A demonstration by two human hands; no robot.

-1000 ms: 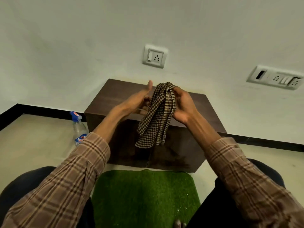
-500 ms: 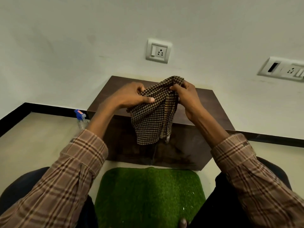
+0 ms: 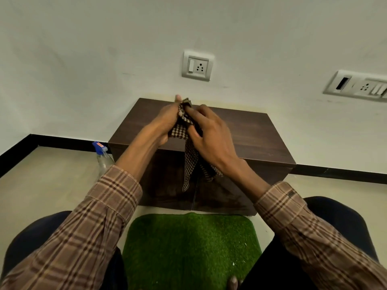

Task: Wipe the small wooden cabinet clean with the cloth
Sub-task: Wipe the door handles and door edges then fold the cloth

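Both hands hold the checked cloth (image 3: pixel 189 158) bunched between them above the cabinet (image 3: pixel 251 132) top. Left hand (image 3: pixel 165 120) cups it from the left, right hand (image 3: pixel 209 139) grips it with curled fingers. Cloth ends hang over the cabinet front. Spray bottle (image 3: pixel 102 155) on the floor, left of the cabinet.

The spray bottle (image 3: pixel 102 156) is half hidden behind the left sleeve (image 3: pixel 100 208).

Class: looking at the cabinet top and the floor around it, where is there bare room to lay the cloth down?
The cabinet top is bare on its right half and far-left strip. Its middle is crowded by the left hand, right hand and cloth. The spray bottle occupies the floor at its left.
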